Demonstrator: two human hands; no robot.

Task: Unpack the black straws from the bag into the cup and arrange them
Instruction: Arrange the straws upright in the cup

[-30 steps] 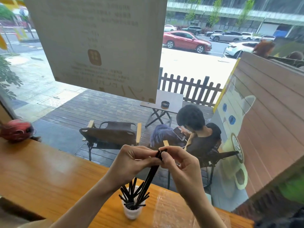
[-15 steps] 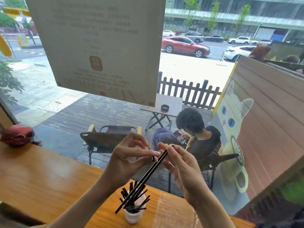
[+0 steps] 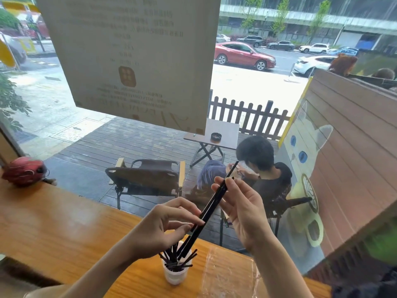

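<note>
A small white cup point(image 3: 175, 276) stands on the wooden counter point(image 3: 64, 229) and holds several black straws point(image 3: 171, 258) leaning in different directions. Above the cup I hold a few long black straws point(image 3: 211, 203) slanting up to the right, their lower ends reaching into the cup. My left hand point(image 3: 165, 224) pinches them low down between thumb and fingers. My right hand point(image 3: 240, 203) grips them higher up near the top ends. The clear plastic bag point(image 3: 227, 274) lies flat on the counter to the right of the cup.
A red round object point(image 3: 25, 171) sits at the counter's far left by the window. A large paper notice point(image 3: 133, 57) hangs on the glass ahead. Outside are a chair, a small table and a seated person.
The held straws have been drawn upward and tilted more to the right. My right hand has risen toward their top ends while my left hand has slid lower on them.
</note>
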